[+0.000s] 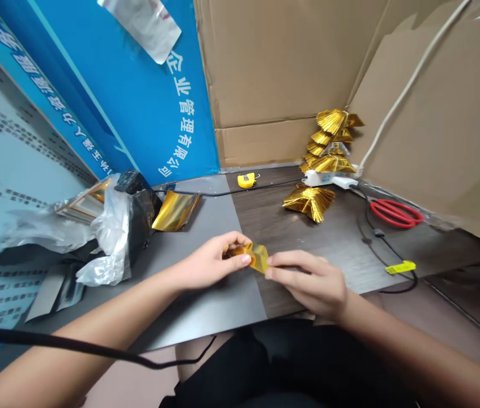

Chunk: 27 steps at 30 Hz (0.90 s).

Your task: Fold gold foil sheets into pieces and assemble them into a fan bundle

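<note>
Between my two hands is a small piece of gold foil paper (259,258), partly folded, held above the front part of the table. My left hand (212,262) pinches its left end between thumb and fingers, which hide some of it. On the other side, my right hand (314,280) grips the right edge with thumb and forefinger. Beyond my left hand lies a stack of flat gold foil sheets (175,211), slightly curled. A fanned bundle of folded gold paper (310,202) rests on the dark tabletop past my right hand.
More fanned gold bundles (328,141) are piled against the cardboard (265,79). A white power strip (325,178), a yellow tape measure (246,180) and red-handled scissors (396,213) lie along the back and right. Plastic wrapping (112,238) stands at left. A black cable (95,348) crosses the foreground.
</note>
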Tool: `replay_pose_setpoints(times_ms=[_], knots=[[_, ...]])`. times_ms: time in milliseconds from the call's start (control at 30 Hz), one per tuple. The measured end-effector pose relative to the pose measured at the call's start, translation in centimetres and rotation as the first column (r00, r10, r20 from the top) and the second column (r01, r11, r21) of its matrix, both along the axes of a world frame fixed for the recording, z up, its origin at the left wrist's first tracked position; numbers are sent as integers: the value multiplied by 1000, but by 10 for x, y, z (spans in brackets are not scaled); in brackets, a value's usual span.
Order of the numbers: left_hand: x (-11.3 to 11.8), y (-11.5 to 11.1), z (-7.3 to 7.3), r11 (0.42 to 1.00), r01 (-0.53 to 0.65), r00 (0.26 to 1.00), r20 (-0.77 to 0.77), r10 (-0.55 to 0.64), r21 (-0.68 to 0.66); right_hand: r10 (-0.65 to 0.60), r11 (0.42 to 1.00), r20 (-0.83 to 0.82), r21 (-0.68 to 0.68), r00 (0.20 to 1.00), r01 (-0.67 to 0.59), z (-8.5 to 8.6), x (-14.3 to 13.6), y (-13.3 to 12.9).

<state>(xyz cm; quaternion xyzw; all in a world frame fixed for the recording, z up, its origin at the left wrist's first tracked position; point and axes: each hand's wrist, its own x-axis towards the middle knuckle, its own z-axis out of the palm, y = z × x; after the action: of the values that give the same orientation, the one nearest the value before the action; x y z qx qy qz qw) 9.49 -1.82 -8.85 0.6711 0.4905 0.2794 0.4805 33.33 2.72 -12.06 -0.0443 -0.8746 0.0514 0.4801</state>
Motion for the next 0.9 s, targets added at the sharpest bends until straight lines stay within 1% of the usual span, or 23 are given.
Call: replay_pose_setpoints(times_ms=[67,100,133,167,200,233,267,300,333,367,400,433,533,600,667,767,833,900], knots=[[3,16,2,995,-99,991,93,99,-9,17,1000,30,-5,999,-17,9,3,20],[5,24,1,987,-154,983,105,150,36,24,1000,10,-18,1000,-24,12,5,32],[6,32,1,978,-188,980,77,182,90,45,998,47,-40,998,-43,16,8,45],[8,40,-1,963,-214,976,7,216,162,32,998,98,-64,995,-26,19,12,60],[10,47,-3,945,-222,963,-96,251,239,-48,995,174,-82,983,64,22,16,76],[12,53,-7,930,-245,950,-126,287,273,-184,975,279,-71,942,211,24,20,92],[15,57,-11,915,-268,936,-142,321,302,-341,922,405,-34,848,387,25,25,109],[18,60,-15,895,-295,918,-160,362,334,-482,837,503,21,717,547,26,29,126],[20,62,-20,869,-326,895,-174,410,373,-564,744,595,64,573,665,25,32,141],[23,62,-24,843,-349,871,-190,453,409,-564,684,690,83,454,725,23,35,155],[25,61,-28,818,-367,846,-206,491,443,-545,665,728,71,417,744,20,37,166],[27,59,-32,808,-360,833,-230,503,467,-519,660,755,55,402,749,17,38,176],[27,53,-37,828,-259,841,-306,447,497,-409,694,815,-14,410,720,11,37,193],[24,50,-38,842,-185,857,-335,391,507,-341,723,840,-53,423,689,12,34,198],[20,49,-37,849,-120,876,-347,334,514,-281,740,862,-85,421,667,19,29,199],[15,47,-33,831,-54,907,-321,273,553,-212,753,882,-127,421,646,35,12,190],[13,44,-28,791,-57,917,-281,283,610,-197,762,875,-148,443,631,45,-7,175],[11,38,-22,734,-83,914,-243,326,674,-175,786,863,-168,475,595,52,-30,156]])
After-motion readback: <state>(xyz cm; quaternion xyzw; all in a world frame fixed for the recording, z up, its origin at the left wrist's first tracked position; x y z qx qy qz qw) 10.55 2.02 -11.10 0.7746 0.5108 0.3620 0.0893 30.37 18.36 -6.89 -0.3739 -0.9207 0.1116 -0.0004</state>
